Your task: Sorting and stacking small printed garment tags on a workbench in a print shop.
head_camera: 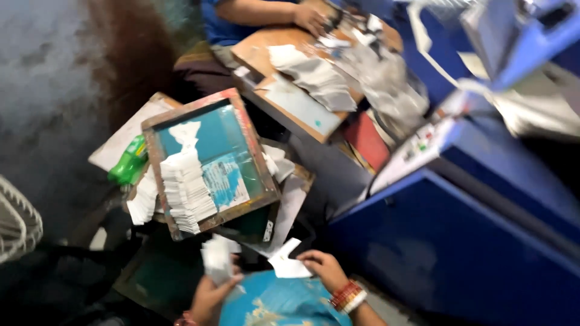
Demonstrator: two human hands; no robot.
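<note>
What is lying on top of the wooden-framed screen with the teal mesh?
A fanned row of small white paper slips lies across the wooden-framed screen, beside a pale printed patch. Whatever mesh is under the slips is covered.

Two hands of the wearer show near: the left hand (208,296) and the right hand (323,268). A third hand (311,18) (another person's) shows far. One wooden screen frame (208,160), one green bottle (128,162), one blue machine (471,229).
</note>
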